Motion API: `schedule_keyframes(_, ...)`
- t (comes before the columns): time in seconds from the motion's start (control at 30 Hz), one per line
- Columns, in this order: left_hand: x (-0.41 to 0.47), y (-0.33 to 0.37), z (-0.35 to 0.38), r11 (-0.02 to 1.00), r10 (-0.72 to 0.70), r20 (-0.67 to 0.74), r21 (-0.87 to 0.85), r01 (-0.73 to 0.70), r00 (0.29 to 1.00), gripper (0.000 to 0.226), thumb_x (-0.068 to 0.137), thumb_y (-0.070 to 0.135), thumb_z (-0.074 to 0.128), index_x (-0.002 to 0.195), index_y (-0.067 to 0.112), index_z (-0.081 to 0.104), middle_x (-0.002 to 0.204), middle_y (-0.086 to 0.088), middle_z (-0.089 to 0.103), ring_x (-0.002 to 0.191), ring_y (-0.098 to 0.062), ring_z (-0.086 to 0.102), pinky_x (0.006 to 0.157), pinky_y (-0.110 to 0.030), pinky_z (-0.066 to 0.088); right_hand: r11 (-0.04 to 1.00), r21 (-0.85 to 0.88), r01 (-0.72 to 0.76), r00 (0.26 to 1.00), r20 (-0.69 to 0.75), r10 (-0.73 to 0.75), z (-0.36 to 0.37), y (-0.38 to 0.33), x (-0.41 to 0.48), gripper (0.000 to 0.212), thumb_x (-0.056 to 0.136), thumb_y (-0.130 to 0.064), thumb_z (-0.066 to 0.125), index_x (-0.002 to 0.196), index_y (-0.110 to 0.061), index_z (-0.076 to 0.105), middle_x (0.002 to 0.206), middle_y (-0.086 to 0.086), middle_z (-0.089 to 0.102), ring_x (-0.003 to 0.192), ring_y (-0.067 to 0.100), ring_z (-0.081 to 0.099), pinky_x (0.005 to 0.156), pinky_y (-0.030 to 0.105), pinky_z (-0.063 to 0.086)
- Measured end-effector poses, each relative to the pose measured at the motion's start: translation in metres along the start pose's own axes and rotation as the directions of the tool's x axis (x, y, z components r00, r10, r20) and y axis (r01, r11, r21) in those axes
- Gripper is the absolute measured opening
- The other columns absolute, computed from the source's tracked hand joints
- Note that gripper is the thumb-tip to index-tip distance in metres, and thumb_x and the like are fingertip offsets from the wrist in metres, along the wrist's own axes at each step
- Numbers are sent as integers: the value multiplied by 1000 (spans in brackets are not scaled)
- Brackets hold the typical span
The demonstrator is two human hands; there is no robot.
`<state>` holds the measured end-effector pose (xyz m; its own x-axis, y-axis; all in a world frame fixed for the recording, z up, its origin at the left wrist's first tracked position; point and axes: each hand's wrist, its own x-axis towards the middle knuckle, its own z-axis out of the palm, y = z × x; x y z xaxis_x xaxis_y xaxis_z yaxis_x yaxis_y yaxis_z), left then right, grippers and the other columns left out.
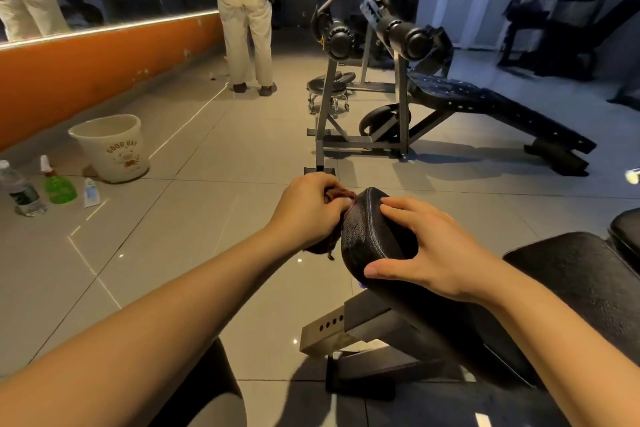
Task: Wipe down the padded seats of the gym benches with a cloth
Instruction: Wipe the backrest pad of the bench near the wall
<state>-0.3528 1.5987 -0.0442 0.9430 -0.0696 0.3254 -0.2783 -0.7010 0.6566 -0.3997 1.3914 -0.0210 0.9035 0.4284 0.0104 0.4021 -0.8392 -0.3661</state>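
A black padded seat (370, 232) with white stitching sticks up at the centre, on a metal bench frame (349, 329). My left hand (308, 208) is closed around a dark brown cloth (327, 246) and presses it against the seat's left side; part of the cloth hangs below the hand. My right hand (429, 250) lies spread over the seat's right side, fingers apart, thumb under the edge. A wider black pad (585, 274) of the same bench lies to the right.
On the tiled floor at left stand a white bucket (110, 149), a green spray bottle (57, 184), a water bottle (22, 192) and a small tube (90, 192). A decline bench (485, 104) stands ahead. A person in light trousers (247, 31) stands by the orange wall.
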Motion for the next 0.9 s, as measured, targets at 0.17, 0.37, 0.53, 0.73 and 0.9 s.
schedule_keyframes(0.17, -32, 5, -15, 991, 112, 107, -85, -103, 988, 6, 91, 28, 71, 96, 24, 73, 90, 10, 68, 89, -7, 62, 79, -28, 52, 1000, -10, 6, 1000, -13, -6, 2, 3, 1, 111, 66, -86, 58, 158, -31, 31, 162, -16, 26, 145, 8, 28, 121, 42, 31)
schedule_keyframes(0.37, -22, 4, -8, 996, 89, 57, -2, -89, 994, 9, 92, 29, 69, 96, 22, 74, 90, 8, 69, 89, -10, 62, 76, -27, 49, 1000, -19, 8, 1000, -7, -9, 0, 2, 3, 108, 67, -84, 59, 157, -30, 32, 162, -15, 27, 144, 9, 28, 121, 41, 31)
schedule_keyframes(0.53, 7, -1, 2, 999, 3, 15, 51, -4, 1000, 12, 94, 28, 69, 101, 19, 74, 95, 4, 70, 93, -17, 64, 78, -33, 51, 1000, 12, -8, 1000, 3, 8, 0, -2, -2, 109, 67, -82, 58, 158, -31, 29, 163, -14, 25, 146, 11, 27, 121, 42, 30)
schedule_keyframes(0.73, -55, 1, -30, 985, 160, 227, -103, -140, 961, 6, 90, 28, 72, 96, 30, 74, 89, 16, 66, 91, -4, 62, 78, -22, 52, 1000, -5, -6, 1000, 5, 6, -2, -2, 0, 115, 61, -87, 52, 159, -30, 28, 164, -17, 22, 148, 9, 25, 122, 40, 28)
schedule_keyframes(0.9, -23, -4, -49, 999, 45, 30, -11, -45, 999, 4, 91, 37, 70, 89, 34, 69, 83, 14, 68, 81, -2, 64, 69, -24, 52, 1000, -2, -13, 1000, 13, 13, -1, -1, -1, 112, 64, -85, 56, 159, -33, 27, 164, -20, 21, 148, 9, 24, 123, 41, 28)
